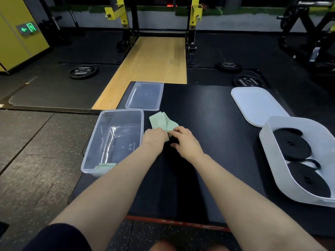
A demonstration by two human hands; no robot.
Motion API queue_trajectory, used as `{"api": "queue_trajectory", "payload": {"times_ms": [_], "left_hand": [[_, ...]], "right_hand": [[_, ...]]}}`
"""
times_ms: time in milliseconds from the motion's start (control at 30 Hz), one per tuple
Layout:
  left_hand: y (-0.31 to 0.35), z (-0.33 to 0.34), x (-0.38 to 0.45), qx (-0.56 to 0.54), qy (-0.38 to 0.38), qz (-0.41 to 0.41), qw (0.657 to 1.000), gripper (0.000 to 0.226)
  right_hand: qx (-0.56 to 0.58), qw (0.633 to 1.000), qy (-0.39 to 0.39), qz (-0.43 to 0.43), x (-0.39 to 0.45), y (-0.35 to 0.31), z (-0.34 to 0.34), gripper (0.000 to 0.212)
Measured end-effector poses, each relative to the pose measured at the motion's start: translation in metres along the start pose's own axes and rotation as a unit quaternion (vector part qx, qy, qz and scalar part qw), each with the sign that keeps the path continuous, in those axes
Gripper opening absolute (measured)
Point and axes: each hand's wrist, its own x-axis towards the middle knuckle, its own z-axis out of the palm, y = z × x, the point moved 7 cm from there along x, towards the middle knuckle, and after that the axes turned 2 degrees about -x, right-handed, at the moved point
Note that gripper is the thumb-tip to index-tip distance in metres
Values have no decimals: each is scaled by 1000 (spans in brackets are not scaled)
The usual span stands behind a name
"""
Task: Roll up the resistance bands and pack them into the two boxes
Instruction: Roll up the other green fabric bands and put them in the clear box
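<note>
A light green resistance band (pixel 162 121) lies flat on the black mat (pixel 208 109), its near end gathered between both hands. My left hand (pixel 155 137) grips that end, fingers curled over it. My right hand (pixel 184 142) pinches the same end from the right side. Left of the hands stands a clear plastic box (pixel 101 142) with a bit of green band (pixel 105 166) at its near wall. At the right, a white box (pixel 268 151) holds two rolled black bands (pixel 291 144).
A clear lid (pixel 145 96) lies beyond the clear box, and a white lid (pixel 257 104) beyond the white box. Weight plates (pixel 82 71) lie on the gym floor, with a squat rack and wooden platform (pixel 154 58) behind the mat.
</note>
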Motion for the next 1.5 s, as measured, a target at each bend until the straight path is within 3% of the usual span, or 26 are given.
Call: {"api": "queue_trajectory", "payload": {"times_ms": [267, 367, 500, 667, 867, 967, 1100, 1200, 1300, 1367, 1500], "left_hand": [[-10, -11, -4, -91, 32, 6, 995, 26], [-10, -9, -8, -126, 21, 3, 992, 25], [-6, 6, -13, -111, -9, -7, 994, 32], [2, 9, -8, -66, 13, -13, 998, 31], [5, 0, -7, -10, 21, 20, 1000, 30], [-1, -15, -6, -57, 40, 28, 997, 26], [-11, -41, -12, -150, 97, 55, 982, 27], [-19, -64, -24, -265, 167, 51, 948, 25], [-25, -80, -36, -399, 203, 47, 893, 18], [-28, -82, -42, -501, 194, 41, 842, 16], [-34, -76, -49, -649, 150, -1, 745, 32]], "right_hand": [[44, 999, 30, -2, 1, -6, -6, 45], [6, 1000, -1, -3, 2, -9, -6, 41], [-53, 998, -36, -4, -1, -10, -1, 37], [-45, 999, -24, 0, -4, -8, 4, 34], [-3, 1000, -8, -2, -5, -2, -1, 35], [32, 999, 28, 21, -6, 3, -12, 37], [170, 980, 97, 30, -8, 1, -36, 30], [245, 963, 99, 53, -14, -3, -54, 17], [298, 946, 109, 69, -22, -5, -71, 15], [327, 935, 120, 69, -29, -7, -82, 13], [380, 912, 138, 65, -41, -10, -99, 7]]}}
